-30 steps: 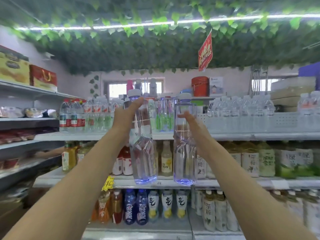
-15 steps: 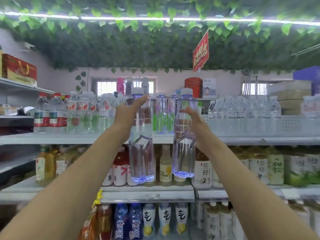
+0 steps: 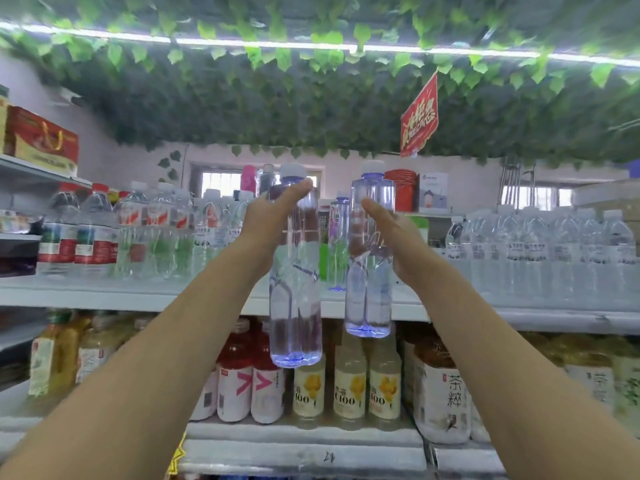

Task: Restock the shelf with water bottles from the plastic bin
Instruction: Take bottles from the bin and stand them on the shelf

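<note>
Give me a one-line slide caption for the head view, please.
Left hand and right hand each raise a clear water bottle toward the upper shelf.

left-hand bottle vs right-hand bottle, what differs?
Height: the bottle in the left hand hangs lower, its base below the upper shelf edge; the bottle in the right hand has its base about level with that edge.
Tilt: the left bottle leans slightly; the right bottle stands nearly upright.
Shared: both clear, bluish at the base, white-capped, held near the upper body.
</note>
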